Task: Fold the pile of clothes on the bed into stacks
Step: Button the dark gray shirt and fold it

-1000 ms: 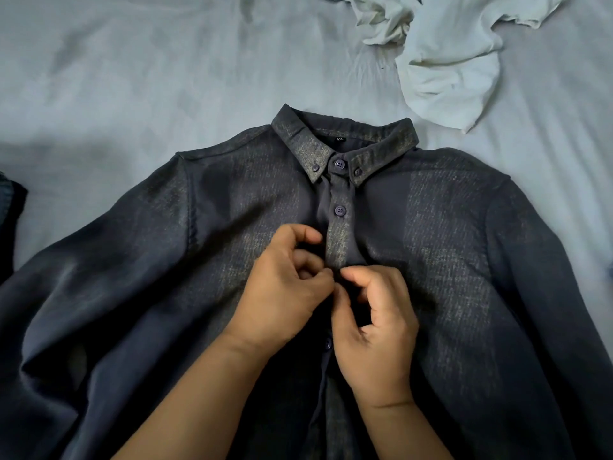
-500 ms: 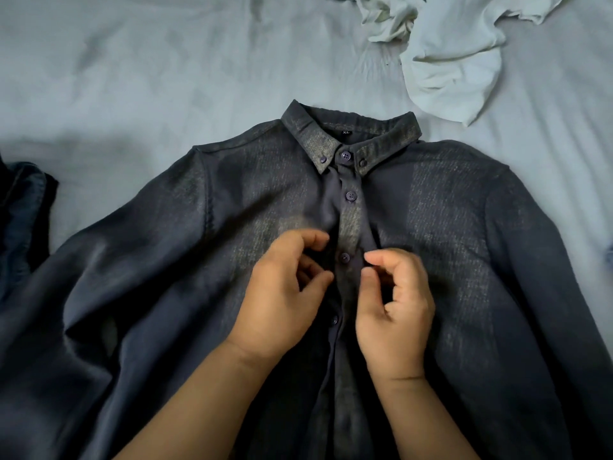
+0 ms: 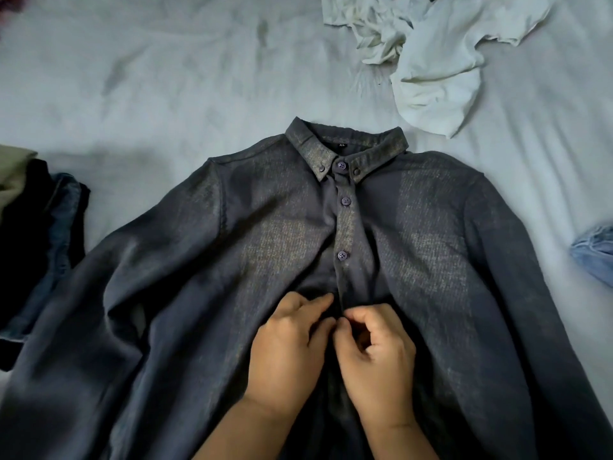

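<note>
**Head view: both hands meet at the placket, fourth button next**

Head view, looking down over the bed (image 3: pixel 166 78): your dark button-up shirt (image 3: pixel 282 260) lies face up and spread flat, collar (image 3: pixel 345 147) pointing away from you, hem running off the near edge of the picture. Its placket (image 3: pixel 343 227) is the long axis that matters here, running straight from the collar toward you, with three buttons fastened below the collar and showing in a line. Your hands sit at the near end of that line, just below the third button (image 3: pixel 342 255). Your left hand (image 3: pixel 288 346) grips the cloth on the left of the placket, fingers curled, forefinger tip touching the seam. Your right hand (image 3: pixel 378 346) pinches the placket edge between thumb and forefinger, the other fingers curled in; whether a button lies inside that pinch cannot be told. The two hands touch across the seam, each equally near it. By the look of it, the next button lies under your fingertips, and the work proceeds toward you along the placket before any fold begins.

Beyond the collar and to its right, a crumpled white garment (image 3: pixel 438 61) waits unfolded. Left of the shirt's sleeve lies a dark stack of clothes (image 3: pixel 36 227); right of the shirt, a scrap of light blue denim (image 3: pixel 593 254) shows at the frame's edge.
</note>
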Available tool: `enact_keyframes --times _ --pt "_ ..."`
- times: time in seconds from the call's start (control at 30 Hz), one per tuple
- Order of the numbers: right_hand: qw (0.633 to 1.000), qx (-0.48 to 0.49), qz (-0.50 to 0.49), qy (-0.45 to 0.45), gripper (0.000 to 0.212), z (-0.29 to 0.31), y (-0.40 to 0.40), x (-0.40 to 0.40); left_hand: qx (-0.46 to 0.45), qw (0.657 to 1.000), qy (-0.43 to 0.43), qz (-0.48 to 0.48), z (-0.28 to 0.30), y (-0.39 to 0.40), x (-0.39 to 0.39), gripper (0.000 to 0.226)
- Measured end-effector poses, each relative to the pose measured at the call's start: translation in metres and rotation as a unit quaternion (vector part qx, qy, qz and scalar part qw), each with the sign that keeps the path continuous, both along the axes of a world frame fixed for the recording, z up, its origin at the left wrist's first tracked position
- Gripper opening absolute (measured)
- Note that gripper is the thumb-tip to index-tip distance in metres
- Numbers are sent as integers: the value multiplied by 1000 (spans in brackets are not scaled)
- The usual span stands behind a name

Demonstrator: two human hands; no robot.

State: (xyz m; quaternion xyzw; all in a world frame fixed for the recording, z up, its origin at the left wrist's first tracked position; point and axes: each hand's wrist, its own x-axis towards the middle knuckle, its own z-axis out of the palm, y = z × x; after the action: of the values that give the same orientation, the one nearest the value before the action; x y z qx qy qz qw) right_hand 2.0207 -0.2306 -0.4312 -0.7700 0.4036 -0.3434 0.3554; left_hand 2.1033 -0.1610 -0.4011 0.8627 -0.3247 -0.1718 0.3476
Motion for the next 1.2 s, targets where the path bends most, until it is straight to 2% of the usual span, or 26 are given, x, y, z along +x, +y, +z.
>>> enact_keyframes --times 0.07,0.17,0.27,0.37,0.5,0.57,0.63,0.73,0.83,0.97,1.1,1.2 --pt "1000 1 -7 -13 17 -1 1 -1 3 1000 -8 8 1 -4 0 29" --pt "998 12 -30 -54 18 -2 3 -5 -8 999 24 25 3 -8 1 35" --pt "998 9 -30 -56 19 -2 4 -5 -24 999 36 30 1 -8 4 10" --pt "1000 -13 -8 -18 21 -3 5 -2 -13 998 51 27 -1 -5 10 14" --pt "1000 -22 6 10 20 -2 6 0 3 999 1 40 2 1 16 14" --pt "999 -25 12 24 19 -1 7 2 11 999 -24 41 4 4 18 5" --pt "998 -44 18 47 18 -2 8 3 14 999 -31 12 7 5 19 13" --pt "1000 -27 -3 -2 16 -1 9 1 29 999 -26 -8 9 4 19 19" --pt "998 1 -5 -58 18 1 10 -2 29 999 -4 -37 11 0 17 25" --pt "998 -3 29 -50 20 0 10 -3 4 995 45 -86 11 -3 17 22" --pt "997 3 35 -72 21 0 9 -5 -24 993 81 -82 12 -2 23 21" --pt "997 -6 33 -63 18 -1 9 -4 -11 990 107 -88 14 -1 26 8"
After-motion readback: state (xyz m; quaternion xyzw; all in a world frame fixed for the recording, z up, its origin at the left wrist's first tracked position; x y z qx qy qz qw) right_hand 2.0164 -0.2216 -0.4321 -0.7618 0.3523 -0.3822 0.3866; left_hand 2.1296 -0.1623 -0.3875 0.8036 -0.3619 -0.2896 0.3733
